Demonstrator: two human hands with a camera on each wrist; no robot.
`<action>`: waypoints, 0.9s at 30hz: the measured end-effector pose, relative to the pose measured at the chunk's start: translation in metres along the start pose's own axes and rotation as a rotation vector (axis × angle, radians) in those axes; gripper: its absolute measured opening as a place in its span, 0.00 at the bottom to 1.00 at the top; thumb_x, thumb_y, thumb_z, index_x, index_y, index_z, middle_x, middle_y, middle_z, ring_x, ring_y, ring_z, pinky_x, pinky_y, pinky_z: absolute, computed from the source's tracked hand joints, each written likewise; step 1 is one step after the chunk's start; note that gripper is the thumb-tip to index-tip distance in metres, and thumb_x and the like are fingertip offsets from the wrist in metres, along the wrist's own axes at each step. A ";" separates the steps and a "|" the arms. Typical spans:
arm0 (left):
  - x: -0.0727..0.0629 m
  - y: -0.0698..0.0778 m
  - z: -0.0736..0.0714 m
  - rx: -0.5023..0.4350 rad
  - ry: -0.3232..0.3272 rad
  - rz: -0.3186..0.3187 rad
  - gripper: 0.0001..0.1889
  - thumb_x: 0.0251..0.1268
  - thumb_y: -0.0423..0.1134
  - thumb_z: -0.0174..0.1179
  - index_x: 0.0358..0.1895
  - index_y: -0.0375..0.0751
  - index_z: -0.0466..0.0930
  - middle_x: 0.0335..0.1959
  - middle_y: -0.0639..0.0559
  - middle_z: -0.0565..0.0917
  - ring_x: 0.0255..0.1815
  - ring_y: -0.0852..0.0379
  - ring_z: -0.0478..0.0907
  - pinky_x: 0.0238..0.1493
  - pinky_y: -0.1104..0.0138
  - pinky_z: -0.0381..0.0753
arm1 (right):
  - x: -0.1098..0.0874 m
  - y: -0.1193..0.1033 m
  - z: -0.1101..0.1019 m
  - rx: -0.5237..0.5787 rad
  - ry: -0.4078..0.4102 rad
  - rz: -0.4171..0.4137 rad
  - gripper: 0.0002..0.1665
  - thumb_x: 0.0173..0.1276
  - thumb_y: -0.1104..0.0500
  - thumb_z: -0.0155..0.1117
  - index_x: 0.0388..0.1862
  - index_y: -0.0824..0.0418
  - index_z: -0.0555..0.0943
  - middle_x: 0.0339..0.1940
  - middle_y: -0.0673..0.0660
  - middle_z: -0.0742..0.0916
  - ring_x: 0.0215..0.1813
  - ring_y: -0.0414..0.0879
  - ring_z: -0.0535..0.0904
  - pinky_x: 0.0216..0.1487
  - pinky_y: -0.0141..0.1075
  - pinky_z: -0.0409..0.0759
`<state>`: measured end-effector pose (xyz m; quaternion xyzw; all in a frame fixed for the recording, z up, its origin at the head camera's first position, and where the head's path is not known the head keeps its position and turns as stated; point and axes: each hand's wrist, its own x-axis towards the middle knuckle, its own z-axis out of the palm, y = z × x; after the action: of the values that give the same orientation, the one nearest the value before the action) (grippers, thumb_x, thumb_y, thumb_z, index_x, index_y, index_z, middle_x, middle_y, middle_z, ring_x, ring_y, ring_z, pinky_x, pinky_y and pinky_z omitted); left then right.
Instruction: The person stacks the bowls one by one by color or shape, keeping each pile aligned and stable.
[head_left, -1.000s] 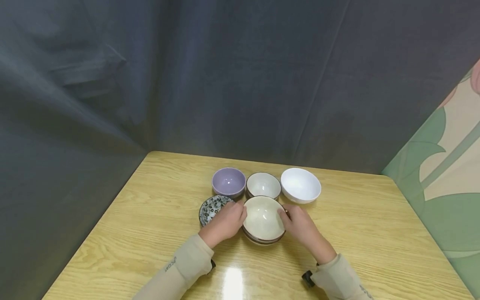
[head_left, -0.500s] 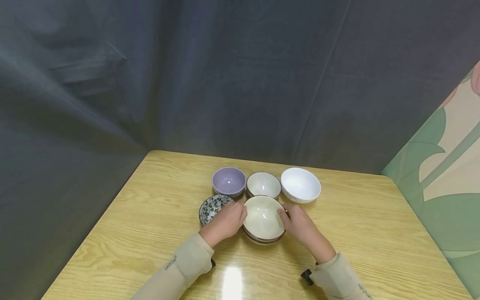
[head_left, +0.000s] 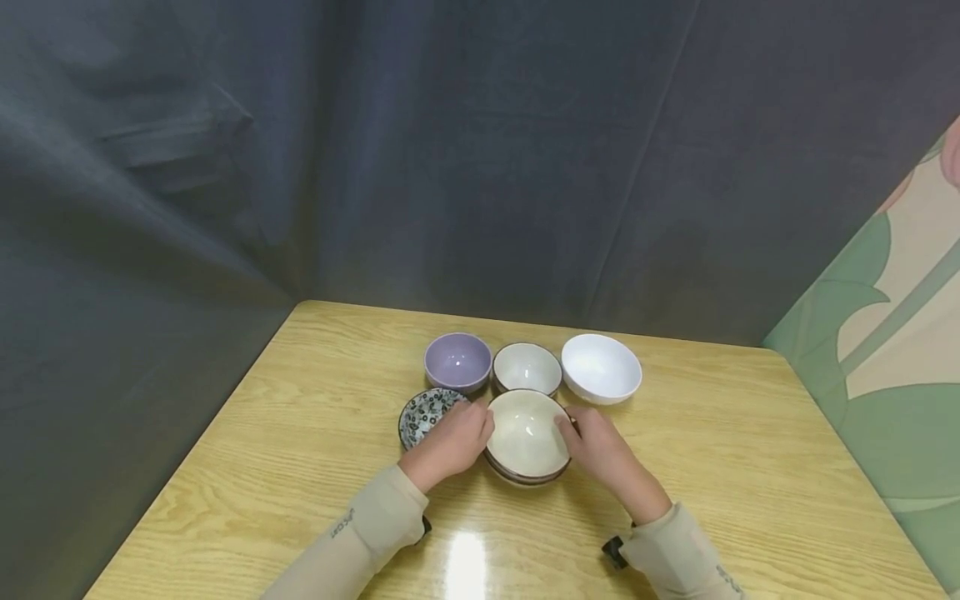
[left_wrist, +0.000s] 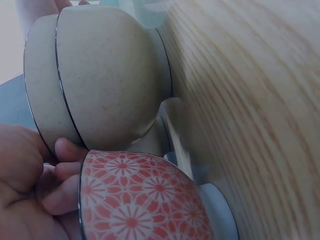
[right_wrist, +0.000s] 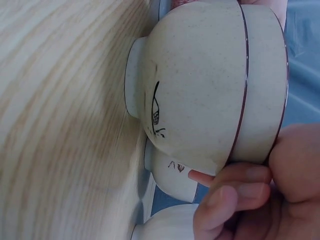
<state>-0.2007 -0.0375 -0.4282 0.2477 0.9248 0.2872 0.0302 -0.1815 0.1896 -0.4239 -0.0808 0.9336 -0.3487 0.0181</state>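
Note:
Two cream bowls with dark rims are nested at the middle of the table; the upper cream bowl (head_left: 528, 433) sits inside the lower cream bowl (left_wrist: 105, 75). My left hand (head_left: 453, 437) pinches the upper bowl's rim on the left. On the opposite side my right hand (head_left: 600, 446) grips that rim, thumb inside and fingers beneath. A patterned bowl (head_left: 427, 415), black floral inside and red with white flowers outside (left_wrist: 145, 195), stands close to the left hand, partly hidden by it. In the right wrist view, the lower bowl (right_wrist: 195, 85) bears a dark drawn mark.
Behind the nested pair stand a purple bowl (head_left: 457, 362), a pale dark-rimmed bowl (head_left: 527, 367) and a white bowl (head_left: 602, 368), side by side. All rest on a wood-grain table (head_left: 300, 392) with a dark curtain (head_left: 480, 167) behind it.

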 end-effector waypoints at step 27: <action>-0.001 0.003 -0.004 -0.022 0.020 -0.100 0.19 0.82 0.44 0.38 0.37 0.43 0.78 0.29 0.50 0.78 0.37 0.52 0.79 0.42 0.54 0.81 | -0.001 0.006 -0.001 -0.140 0.057 0.055 0.27 0.78 0.46 0.52 0.61 0.67 0.79 0.24 0.52 0.80 0.26 0.44 0.73 0.27 0.38 0.71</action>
<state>-0.1995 -0.0380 -0.4233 0.1982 0.9329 0.2982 0.0379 -0.1810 0.1949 -0.4265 -0.0465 0.9577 -0.2841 -0.0046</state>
